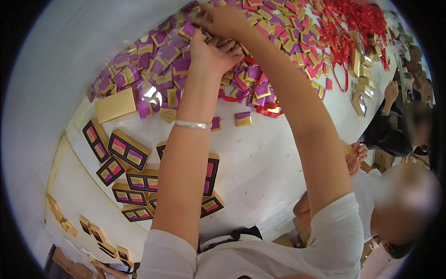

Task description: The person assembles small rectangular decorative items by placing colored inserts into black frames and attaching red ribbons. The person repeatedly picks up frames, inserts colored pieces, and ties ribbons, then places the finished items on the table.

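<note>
A broad heap of small wrapped squares [179,65], purple, pink and gold, covers the far part of the white table. My left hand [213,53] is over the heap's near side, palm turned up, with its fingers apart and nothing visible in the palm. Just beyond it, my right hand [223,21] reaches across to the left over the heap. Its fingers are spread among purple and gold squares, slightly blurred, and none is plainly gripped. A single purple-and-gold square [243,119] lies apart on the near side of the heap.
Several small gold-and-black boxes [129,149] with pink and purple squares inside stand near my left forearm. A plain gold box [116,105] touches the heap. Red ribbons [341,32] are piled at the far right. Another person's hands [357,158] are close to my right arm.
</note>
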{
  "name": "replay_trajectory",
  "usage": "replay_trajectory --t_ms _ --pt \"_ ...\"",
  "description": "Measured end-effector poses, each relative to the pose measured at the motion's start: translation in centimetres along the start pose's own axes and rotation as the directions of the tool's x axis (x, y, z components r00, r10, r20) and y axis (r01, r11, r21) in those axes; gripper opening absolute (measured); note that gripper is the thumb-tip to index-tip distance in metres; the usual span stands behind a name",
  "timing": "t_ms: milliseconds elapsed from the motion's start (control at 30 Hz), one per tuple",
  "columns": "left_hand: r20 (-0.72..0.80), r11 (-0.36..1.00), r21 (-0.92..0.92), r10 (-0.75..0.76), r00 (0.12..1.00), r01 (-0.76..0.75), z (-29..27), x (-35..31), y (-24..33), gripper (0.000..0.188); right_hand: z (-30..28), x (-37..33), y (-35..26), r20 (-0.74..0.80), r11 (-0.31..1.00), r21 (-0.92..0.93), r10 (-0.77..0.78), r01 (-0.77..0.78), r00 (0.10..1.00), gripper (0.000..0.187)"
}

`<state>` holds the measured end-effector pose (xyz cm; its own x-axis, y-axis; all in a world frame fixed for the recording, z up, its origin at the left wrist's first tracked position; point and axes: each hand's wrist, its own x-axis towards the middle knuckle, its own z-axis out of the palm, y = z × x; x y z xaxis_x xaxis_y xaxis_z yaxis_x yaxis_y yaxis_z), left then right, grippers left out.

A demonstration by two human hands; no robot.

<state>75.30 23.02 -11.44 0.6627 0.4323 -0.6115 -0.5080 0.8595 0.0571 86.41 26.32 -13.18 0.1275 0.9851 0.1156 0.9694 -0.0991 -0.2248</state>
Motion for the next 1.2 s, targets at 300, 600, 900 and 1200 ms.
replay_trajectory --t_ms 300,600,900,1200 --pt "0.085 0.992 0.005 0.126 0.988 -0.127 -2.1 -1.3 -0.8 0.037 -2.1 -7.7 -5.4 -0.342 0.931 0.362 0.084 0.049 0.936 0.018" --pt "0.316 0.994 0.06 0.07 0.946 -0.094 -1.9 -15.4 -1.3 0.016 -10.3 -17.1 -15.4 -0.681 0.909 0.247 -0.084 0.336 0.727 0.018" --pt "0.403 0.959 -0.238 0.238 0.884 -0.15 -11.3 -35.3 -0.4 0.023 -12.6 -27.3 -32.6 -0.684 0.784 0.338 -0.175 0.52 0.708 0.019" --pt "0.019 0.86 -0.222 0.475 0.88 -0.459 -27.6 -55.8 1.9 0.023 -8.2 -38.6 -53.4 -0.351 0.625 0.526 -0.458 0.577 0.816 0.033"
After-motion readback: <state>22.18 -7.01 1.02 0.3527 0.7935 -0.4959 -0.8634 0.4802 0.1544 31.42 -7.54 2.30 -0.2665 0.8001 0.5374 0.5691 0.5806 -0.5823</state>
